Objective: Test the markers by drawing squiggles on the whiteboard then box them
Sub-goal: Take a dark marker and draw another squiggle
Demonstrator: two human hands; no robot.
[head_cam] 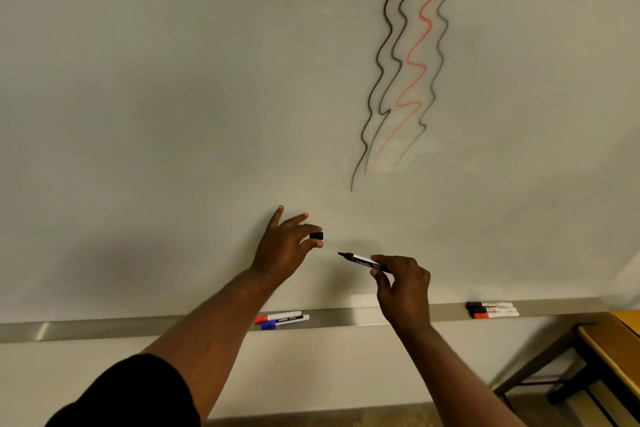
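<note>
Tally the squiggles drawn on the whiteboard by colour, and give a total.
Black squiggles: 3
Red squiggles: 1
Total: 4

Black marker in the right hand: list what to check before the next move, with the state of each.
1. Marker gripped in the right hand: ok.
2. Cap pinched by the left hand: ok.
3. Marker tip bare and pointing at the cap, a gap between: ok.
4. Cap's open end facing the tip: cannot tell.
5. This marker's line among the squiggles on the whiteboard: cannot tell.
6. Box in view: not ok.
</note>
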